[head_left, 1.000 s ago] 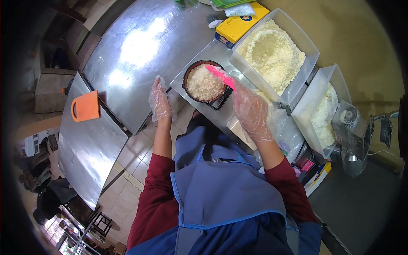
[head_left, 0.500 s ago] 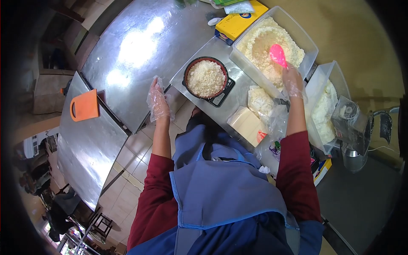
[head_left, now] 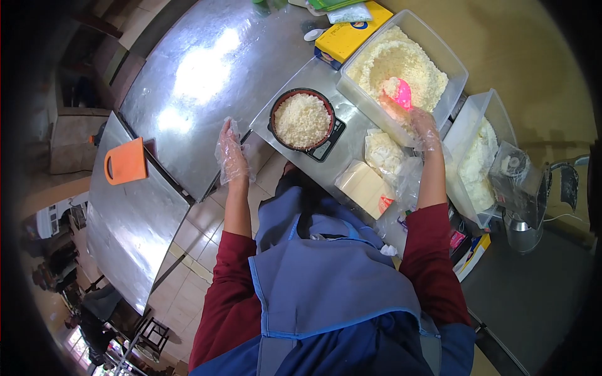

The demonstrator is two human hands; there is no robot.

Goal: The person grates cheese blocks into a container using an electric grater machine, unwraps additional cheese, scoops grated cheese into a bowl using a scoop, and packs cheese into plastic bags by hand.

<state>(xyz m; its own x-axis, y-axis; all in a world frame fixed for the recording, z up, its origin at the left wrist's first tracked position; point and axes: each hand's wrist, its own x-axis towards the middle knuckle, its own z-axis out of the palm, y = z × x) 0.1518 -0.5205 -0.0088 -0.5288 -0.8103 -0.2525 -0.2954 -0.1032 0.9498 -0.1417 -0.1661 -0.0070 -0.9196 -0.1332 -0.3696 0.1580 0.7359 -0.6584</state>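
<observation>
My right hand (head_left: 424,128), in a clear plastic glove, is closed round the handle of a pink scoop (head_left: 403,95) inside a clear tub (head_left: 459,84) of pale crumbly grains (head_left: 426,72). Some grains lie on the scoop. Gloved in loose plastic, my left hand (head_left: 232,153) hovers near the table edge with its fingers stretched and nothing in it. Between the hands, a dark round bowl (head_left: 274,119) heaped with white grains (head_left: 303,120) sits on a black scale (head_left: 326,149).
A second tub (head_left: 461,141) holds white flakes. Nearby are a wrapped pale block (head_left: 364,188), a plastic bag (head_left: 384,152), a yellow box (head_left: 354,34), a white spoon (head_left: 314,34) and a clear appliance (head_left: 514,172). An orange board (head_left: 127,161) lies at left.
My right hand moved with the pink scoop from over the bowl to the tub, then lower into the grains, where the scoop picked some up. My left hand barely moved.
</observation>
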